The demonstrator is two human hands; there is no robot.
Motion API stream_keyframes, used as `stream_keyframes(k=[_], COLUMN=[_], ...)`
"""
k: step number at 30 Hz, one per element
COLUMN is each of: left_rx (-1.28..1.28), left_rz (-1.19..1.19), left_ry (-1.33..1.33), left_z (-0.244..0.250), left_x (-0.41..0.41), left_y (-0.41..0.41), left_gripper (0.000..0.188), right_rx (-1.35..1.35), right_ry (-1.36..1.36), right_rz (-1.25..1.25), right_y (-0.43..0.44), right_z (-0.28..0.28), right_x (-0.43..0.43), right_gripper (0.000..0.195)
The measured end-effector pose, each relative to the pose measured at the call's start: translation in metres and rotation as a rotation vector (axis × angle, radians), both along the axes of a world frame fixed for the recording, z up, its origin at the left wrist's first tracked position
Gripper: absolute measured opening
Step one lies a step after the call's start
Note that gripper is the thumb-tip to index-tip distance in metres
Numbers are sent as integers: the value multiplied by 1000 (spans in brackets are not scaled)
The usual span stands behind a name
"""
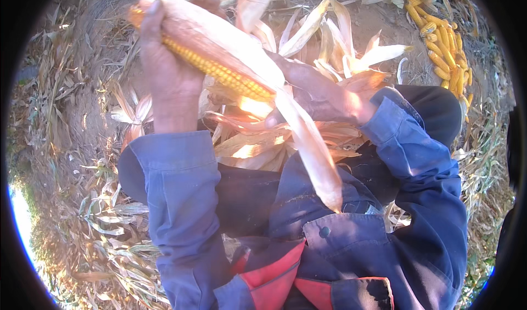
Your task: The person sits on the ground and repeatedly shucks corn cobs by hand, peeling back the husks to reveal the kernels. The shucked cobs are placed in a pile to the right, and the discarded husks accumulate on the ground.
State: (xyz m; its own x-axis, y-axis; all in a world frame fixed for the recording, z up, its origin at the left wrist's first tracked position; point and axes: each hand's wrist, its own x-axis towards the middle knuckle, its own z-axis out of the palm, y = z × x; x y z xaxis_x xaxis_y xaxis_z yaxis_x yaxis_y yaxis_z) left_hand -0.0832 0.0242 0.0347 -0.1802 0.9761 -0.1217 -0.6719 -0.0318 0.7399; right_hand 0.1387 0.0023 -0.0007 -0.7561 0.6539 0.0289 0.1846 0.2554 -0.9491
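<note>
My left hand (175, 73) grips a partly husked ear of corn (222, 75) near its upper left end, thumb along the near side. Rows of yellow kernels show along the ear's lower edge. A pale husk (222, 38) still covers its upper side, bright with sunlight. At the lower right end of the ear, my right hand (317, 91) is closed around it, its thumb below and its fingers mostly hidden behind. From this end a long strip of husk (308, 145) hangs down over my lap, in front of the right hand.
Loose dry husks (255, 145) lie between my legs, and more husks (341, 42) spread on the bare soil ahead. A pile of husked yellow cobs (448, 50) lies beyond my right knee (432, 104). Dry stalks and leaves (103, 260) cover the ground at left.
</note>
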Motion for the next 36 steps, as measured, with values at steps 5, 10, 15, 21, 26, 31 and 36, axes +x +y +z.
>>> stream_keyframes(k=[5,10,15,21,26,31,36], left_rx=[-44,-56,63,83,67,-8,50], left_rz=[-39,-181,-112,-169,-101,-74,-173], left_ry=[-80,139,255,11,28,78,83], left_z=[-16,-17,-12,-13,-7,-17,-3], left_x=[8,19,49,49,62,60,60], left_y=[3,-1,-6,-5,-8,-13,-21], left_gripper=[45,52,65,65,55,41,36], right_rx=[-386,-550,-612,-595,-636,-555,-787], right_ry=[238,136,280,332,296,302,464], right_rz=[-120,-208,-413,-516,-745,-838,-1104], right_y=[-15,-4,-19,-18,-17,-13,9], right_z=[1,32,18,30,8,9,-5], right_x=[-1,2,1,1,6,3,12], right_gripper=[103,90,72,59,38,27,19])
